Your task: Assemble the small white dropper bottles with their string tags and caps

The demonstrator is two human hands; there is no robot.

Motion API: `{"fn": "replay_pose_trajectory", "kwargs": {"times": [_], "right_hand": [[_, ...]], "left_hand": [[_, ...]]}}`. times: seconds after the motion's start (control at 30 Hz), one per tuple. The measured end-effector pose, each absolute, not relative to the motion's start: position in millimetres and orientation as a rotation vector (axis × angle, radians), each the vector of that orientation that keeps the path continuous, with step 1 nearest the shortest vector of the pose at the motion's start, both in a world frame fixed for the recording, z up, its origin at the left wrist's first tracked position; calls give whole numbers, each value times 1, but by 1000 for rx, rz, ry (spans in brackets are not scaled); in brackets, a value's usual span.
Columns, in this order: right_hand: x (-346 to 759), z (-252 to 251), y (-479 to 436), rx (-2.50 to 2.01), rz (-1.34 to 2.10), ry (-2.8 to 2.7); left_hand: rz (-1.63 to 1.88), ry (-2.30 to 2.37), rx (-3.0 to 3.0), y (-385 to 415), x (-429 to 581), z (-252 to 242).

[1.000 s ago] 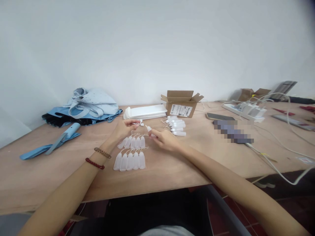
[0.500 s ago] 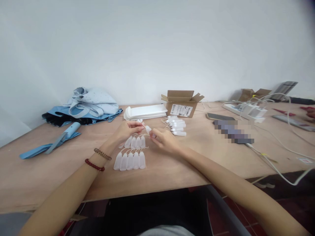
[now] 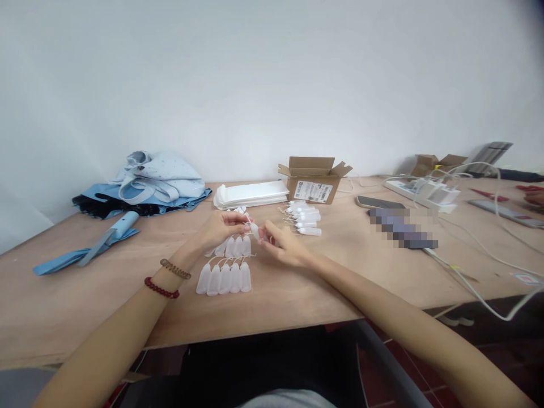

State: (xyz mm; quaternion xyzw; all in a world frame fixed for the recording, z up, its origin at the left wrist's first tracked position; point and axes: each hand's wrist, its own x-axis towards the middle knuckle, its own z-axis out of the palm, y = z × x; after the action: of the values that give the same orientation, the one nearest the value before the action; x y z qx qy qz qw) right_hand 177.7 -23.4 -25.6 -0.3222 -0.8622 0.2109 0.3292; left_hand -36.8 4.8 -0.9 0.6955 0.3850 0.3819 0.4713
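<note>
My left hand (image 3: pixel 221 228) and my right hand (image 3: pixel 283 243) meet above the wooden table (image 3: pixel 297 289), both pinching one small white squeeze bottle (image 3: pixel 254 229) between their fingertips. The left fingers grip its tip end, the right fingers its body. Just below the hands lie two rows of finished white bottles (image 3: pixel 224 277) with thin cords. A loose heap of more white bottles (image 3: pixel 305 216) lies beyond my right hand, in front of an open cardboard box (image 3: pixel 313 180). Bead bracelets circle my left wrist.
A stack of flat white bags (image 3: pixel 250 194) lies left of the box. Blue cloth and an umbrella (image 3: pixel 140 190) sit at the far left. A phone (image 3: pixel 378 202), a power strip (image 3: pixel 425 190) and white cables (image 3: pixel 476 266) cover the right side. Another person's hand (image 3: pixel 534 197) shows at the right edge.
My left hand has come right and down to meet the right hand, and both now pinch the same small bottle. Before, the hands were apart, each with its own piece.
</note>
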Motion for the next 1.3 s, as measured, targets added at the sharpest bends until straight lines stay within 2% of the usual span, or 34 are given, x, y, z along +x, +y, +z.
{"fn": "replay_pose_trajectory", "kwargs": {"times": [0.6,0.9,1.3], "right_hand": [[178,-25,-24,-822,734,-2209],[179,-24,-23,-800,761,-2177],[180,-23,-23,-802,753,-2132]], "left_hand": [[1015,1079,1925,-4,-28,3],[979,970,1815,-3,-28,1],[926,985,1980,4,-39,0]]}}
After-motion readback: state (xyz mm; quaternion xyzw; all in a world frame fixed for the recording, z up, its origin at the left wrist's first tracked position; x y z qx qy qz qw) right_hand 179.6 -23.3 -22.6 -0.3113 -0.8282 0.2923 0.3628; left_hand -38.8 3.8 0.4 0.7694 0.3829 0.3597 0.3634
